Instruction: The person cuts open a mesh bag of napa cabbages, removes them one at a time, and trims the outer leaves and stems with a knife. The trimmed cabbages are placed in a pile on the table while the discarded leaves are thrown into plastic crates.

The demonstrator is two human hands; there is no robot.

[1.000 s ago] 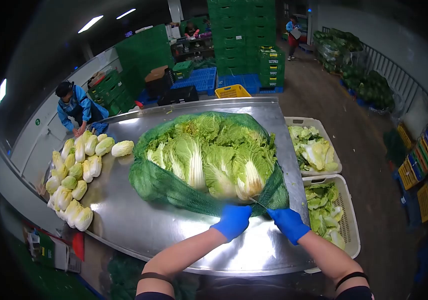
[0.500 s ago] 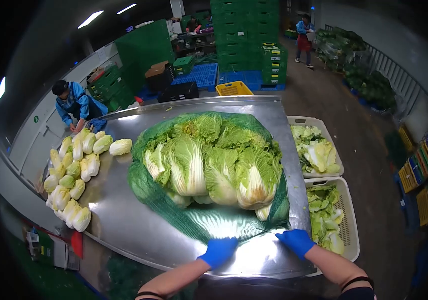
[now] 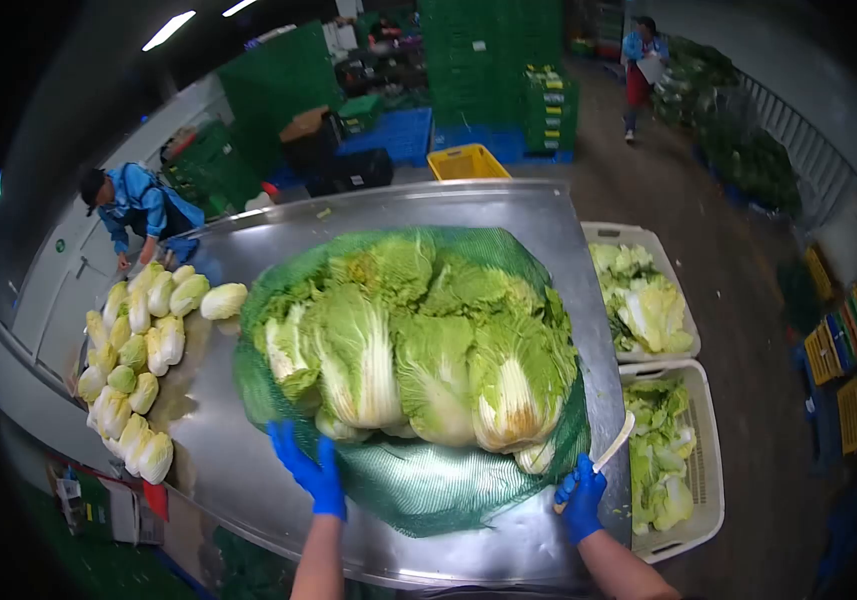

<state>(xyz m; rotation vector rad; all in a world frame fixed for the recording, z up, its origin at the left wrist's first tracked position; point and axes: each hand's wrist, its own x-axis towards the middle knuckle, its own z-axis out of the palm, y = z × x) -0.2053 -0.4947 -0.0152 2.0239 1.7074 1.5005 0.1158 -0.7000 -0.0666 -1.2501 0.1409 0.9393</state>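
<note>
Large cabbages point(image 3: 433, 370) with green outer leaves lie in a row on an opened green mesh bag point(image 3: 418, 485), on the metal table point(image 3: 213, 440). Gloved in blue, my left hand point(image 3: 311, 470) has its fingers spread at the bag's near left edge. My right hand point(image 3: 580, 497), also in a blue glove, is closed around a knife point(image 3: 615, 443) at the bag's near right corner. The knife's pale, curved blade points up and to the right.
Trimmed cabbages point(image 3: 133, 365) are heaped at the left, near a person in blue point(image 3: 133, 205). Two white crates point(image 3: 713, 460) of leaves stand along the right edge. A yellow crate point(image 3: 468, 162) and green crates point(image 3: 493, 75) are beyond the table. Another person point(image 3: 638, 70) stands far right.
My left hand has moved left and its fingers have spread. A knife now shows in my right hand. The view has shifted slightly, and the far person has turned and moved.
</note>
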